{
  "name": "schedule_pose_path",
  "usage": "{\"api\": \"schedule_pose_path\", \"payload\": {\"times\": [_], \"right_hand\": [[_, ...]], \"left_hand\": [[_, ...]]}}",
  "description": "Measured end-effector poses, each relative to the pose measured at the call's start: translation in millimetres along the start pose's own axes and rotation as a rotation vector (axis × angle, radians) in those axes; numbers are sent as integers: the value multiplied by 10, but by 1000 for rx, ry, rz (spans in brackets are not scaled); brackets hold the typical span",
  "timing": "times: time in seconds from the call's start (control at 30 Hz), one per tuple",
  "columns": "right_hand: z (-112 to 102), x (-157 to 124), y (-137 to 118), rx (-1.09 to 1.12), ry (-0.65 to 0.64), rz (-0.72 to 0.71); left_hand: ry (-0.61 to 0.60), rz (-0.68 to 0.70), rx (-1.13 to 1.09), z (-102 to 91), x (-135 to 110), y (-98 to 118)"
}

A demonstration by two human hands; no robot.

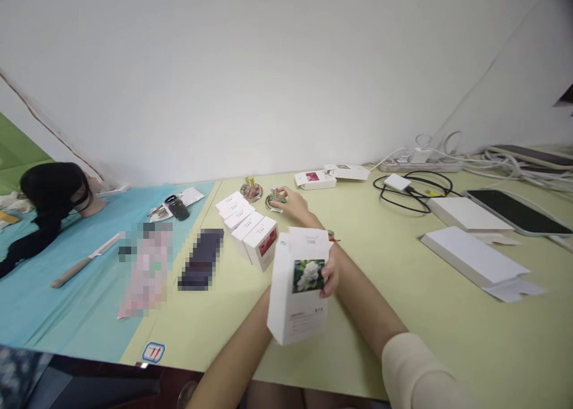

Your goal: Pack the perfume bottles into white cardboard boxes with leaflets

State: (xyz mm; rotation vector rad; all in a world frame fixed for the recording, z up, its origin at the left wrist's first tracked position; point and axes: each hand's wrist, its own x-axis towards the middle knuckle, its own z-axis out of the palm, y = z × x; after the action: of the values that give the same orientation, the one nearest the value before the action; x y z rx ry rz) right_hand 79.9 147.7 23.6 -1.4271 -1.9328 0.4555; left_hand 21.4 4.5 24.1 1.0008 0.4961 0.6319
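My left hand (330,276) is closed around a white carton with a white flower picture (299,292), held upright above the yellow-green table (403,325); only the fingertips show at the carton's right edge. My right hand (293,205) reaches further back, fingers curled on a small round glass perfume bottle (274,200) standing on the table. A second perfume bottle with pink contents and a gold cap (251,189) stands just left of it. Left of my hands lies a row of several white cartons with red pictures (247,227).
Flat opened cartons (316,180) lie at the back, and unfolded white cartons (474,260) at the right near a tablet (519,212), black cable (412,194) and power strip (421,158). On the blue mat (54,313) are a knife (85,263) and a wig head (58,191).
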Motion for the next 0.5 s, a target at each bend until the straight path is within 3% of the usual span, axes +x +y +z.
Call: {"api": "schedule_pose_path", "payload": {"times": [0.1,0.2,0.27,0.43,0.5], "right_hand": [[-225,-165,122,-48,7,6],[-418,-378,241,-108,23,9],[-533,-524,331,-155,46,33],[-761,-857,561,-238,171,173],[-824,-973,628,-256,222,206]], "left_hand": [[-90,-34,-88,123,-20,-29],[61,73,-174,235,-28,-64],[229,153,-114,281,-51,-76],[867,585,368,279,-155,-84],[1010,650,487,251,-186,-82]]}}
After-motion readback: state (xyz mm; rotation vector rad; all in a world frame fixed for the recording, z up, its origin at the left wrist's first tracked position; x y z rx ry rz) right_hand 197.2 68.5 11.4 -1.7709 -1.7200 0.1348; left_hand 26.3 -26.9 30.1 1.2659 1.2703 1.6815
